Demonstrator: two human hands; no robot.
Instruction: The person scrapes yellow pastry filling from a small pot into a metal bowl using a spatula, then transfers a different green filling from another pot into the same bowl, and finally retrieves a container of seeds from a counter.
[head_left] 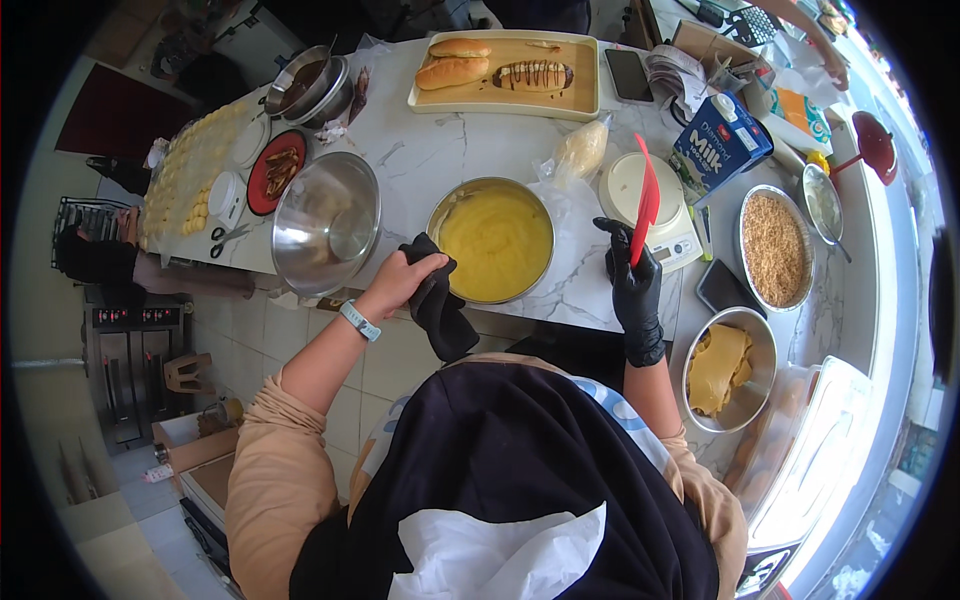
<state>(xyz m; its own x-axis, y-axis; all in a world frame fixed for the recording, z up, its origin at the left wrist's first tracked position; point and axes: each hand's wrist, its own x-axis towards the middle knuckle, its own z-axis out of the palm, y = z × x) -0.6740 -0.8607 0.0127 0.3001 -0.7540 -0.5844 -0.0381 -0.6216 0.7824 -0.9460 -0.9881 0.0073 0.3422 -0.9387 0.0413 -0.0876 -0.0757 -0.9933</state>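
My bare left hand (398,283), a watch on its wrist, is closed on a bunched black cloth (445,315). That cloth touches the near left rim of a round metal pan (434,222), which stands at the front of the table. Smooth yellow cream or batter (502,242) fills the pan's bottom. To the pan's right, my right hand (637,295) wears a black glove and grips a red spatula (647,200), blade up. The spatula is held above the table, apart from the pan, in front of a white kitchen scale (675,240).
A large steel bowl (322,225) stands left of the pan, scissors (228,240) beyond it. A tray (420,100) with buns lies at the back. Rightward are a milk carton (720,145), a crumb bowl (775,250) and a bowl with yellow slabs (718,370). Another person stands far left.
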